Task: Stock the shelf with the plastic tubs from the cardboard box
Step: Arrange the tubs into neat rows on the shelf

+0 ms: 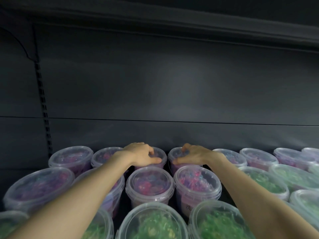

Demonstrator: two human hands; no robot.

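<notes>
Clear plastic tubs with lids fill the dark shelf in rows. Both arms reach over them to the back row. My left hand grips the lid of a pink-purple tub there. Beside it, my right hand clasps the lid of the neighbouring pink-purple tub. Both tubs stand upright on the shelf against the back wall. In front of them stand two more pink-purple tubs. The cardboard box is out of view.
Green-filled tubs stand along the front row and on the right. More pink-purple tubs stand on the left. The grey back wall rises behind, with a slotted upright at left and another shelf overhead.
</notes>
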